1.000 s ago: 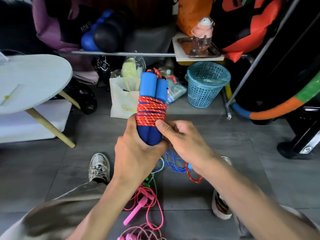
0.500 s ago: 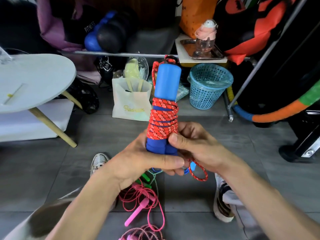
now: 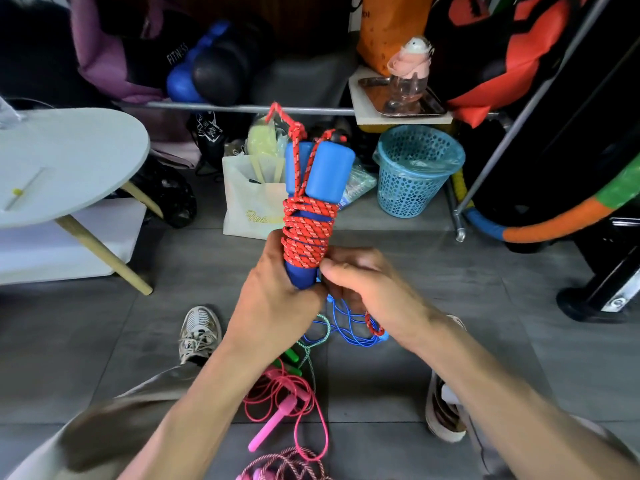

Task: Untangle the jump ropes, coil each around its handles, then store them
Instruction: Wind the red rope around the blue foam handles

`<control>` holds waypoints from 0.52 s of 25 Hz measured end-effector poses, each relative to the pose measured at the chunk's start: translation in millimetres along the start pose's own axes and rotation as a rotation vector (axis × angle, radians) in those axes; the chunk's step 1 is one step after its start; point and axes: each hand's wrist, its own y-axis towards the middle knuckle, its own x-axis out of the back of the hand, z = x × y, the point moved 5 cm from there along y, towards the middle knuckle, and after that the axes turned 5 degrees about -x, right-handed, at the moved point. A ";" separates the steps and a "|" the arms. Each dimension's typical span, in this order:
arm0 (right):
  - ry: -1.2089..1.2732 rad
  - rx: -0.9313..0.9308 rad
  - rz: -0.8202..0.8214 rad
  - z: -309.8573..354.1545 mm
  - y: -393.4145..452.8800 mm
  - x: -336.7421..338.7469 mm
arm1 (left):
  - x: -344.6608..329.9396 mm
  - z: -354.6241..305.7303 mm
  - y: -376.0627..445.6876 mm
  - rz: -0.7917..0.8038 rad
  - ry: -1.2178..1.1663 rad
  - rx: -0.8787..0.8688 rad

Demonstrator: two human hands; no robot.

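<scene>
Two blue foam handles stand upright side by side with a red speckled rope coiled round their middle. My left hand grips the lower ends of the handles. My right hand pinches the rope at the bottom of the coil, and a short red tail hangs below it. On the floor beneath lie a thin blue rope, a green rope, a pink rope with pink handles and a pink-and-white braided rope.
A blue mesh basket and a white paper bag stand on the grey floor behind the handles. A round white table is at left. A metal rack with bags and a tray spans the back. My shoes flank the ropes.
The handle bundle has turned in my hands, so both handle tops and the rope ends now show. My right thumb now sits at the coil's bottom.
</scene>
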 end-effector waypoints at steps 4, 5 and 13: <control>-0.022 -0.022 0.019 -4.0 -7.7 0.0 | -13.5 -10.1 -7.7 0.025 0.300 -0.090; -0.020 -0.008 -0.006 -5.4 -8.3 3.6 | -16.1 -10.6 -7.6 0.052 0.286 -0.103; 0.368 -0.063 0.282 4.2 -17.7 6.2 | -9.9 -22.1 -10.0 0.431 -0.622 -0.071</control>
